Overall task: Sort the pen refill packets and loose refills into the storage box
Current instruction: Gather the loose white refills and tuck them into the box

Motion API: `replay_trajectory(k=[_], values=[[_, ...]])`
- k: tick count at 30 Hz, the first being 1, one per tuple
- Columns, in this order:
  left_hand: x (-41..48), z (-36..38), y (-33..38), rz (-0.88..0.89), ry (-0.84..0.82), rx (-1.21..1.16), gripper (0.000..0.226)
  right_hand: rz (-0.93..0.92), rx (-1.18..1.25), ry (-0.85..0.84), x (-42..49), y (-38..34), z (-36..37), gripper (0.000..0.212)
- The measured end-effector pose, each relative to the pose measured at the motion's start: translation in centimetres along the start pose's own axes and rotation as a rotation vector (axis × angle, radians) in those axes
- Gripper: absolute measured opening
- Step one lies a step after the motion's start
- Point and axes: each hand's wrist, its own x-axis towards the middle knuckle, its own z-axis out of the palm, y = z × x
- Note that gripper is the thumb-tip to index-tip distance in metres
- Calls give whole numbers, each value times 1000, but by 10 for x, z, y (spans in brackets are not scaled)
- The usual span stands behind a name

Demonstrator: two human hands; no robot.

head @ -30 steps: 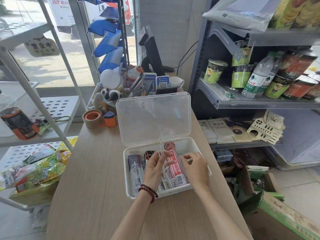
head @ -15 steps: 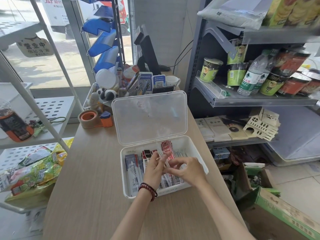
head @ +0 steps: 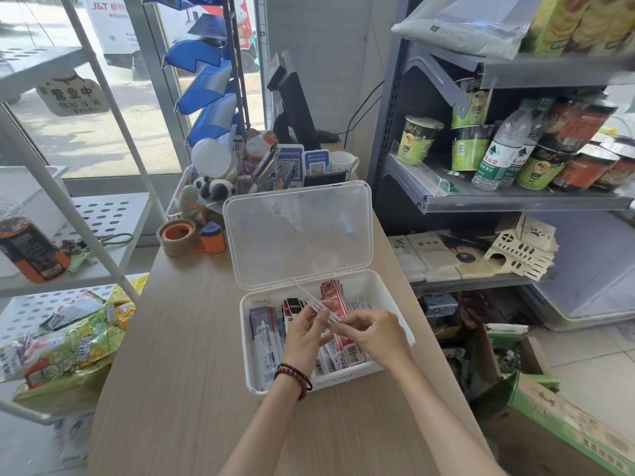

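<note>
Loose white refills (head: 314, 303) now lifted above storage box (head: 374, 366), pinched between left hand (head: 304, 333) and right hand (head: 374, 333); earlier both pressed among packets. Packet print unreadable.

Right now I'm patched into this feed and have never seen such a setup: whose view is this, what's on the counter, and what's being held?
There is no machine: a person wears a camera on the head, looking down at their own bare hands. On the wooden counter sits a white storage box, lid open, with refill packets standing inside. Behind it are a tape roll and desk clutter. The left hand and right hand together hold a few thin white loose refills above the box.
</note>
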Motion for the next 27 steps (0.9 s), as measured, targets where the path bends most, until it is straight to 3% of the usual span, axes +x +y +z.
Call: replay_trajectory(k=[6,16,21,27], values=[[0,1,-1,-18,12,-23,14,40,30,55,0,-2,0,44],[1,2,-5,-24,99,-107,19,-29,-59,116,-1,-6,-1,36],[2,1,-4,-29,141,-106,28,-18,-97,248,0,-3,0,24],[0,-4,-4,-24,167,-76,38,122,-204,385,2,-5,7,9]])
